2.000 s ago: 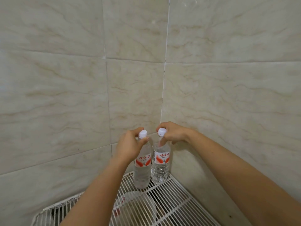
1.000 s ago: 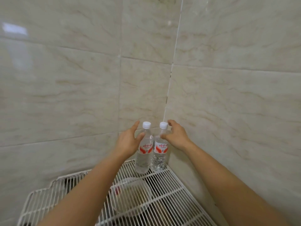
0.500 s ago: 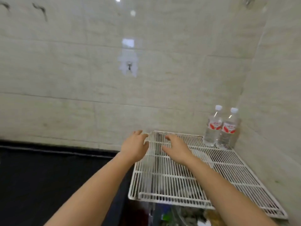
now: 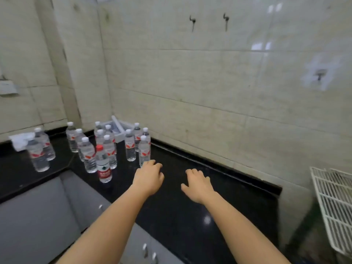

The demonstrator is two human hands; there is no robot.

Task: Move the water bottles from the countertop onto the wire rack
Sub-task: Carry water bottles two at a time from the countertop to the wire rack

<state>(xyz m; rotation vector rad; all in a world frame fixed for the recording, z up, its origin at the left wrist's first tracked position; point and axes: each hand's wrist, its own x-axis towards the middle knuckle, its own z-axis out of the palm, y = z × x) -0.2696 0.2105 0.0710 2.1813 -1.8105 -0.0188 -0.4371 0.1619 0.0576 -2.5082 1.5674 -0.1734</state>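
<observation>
Both our hands are empty and loosely spread above the black desk [image 4: 190,216] — left hand [image 4: 148,178] just beside the nearest water bottle [image 4: 144,150], right hand [image 4: 199,184] over bare surface. The bottles [image 4: 106,147] cluster upright toward the desk's far left corner; the wire rack [image 4: 335,204] waits at far right. Full, smooth plastic — heavyish and likely slippery, so we'd grip the body below the cap.

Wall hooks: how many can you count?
3: a left hook and a right hook side by side high up; a third hook lower right, on a pale patch. More may be off-frame.
</observation>
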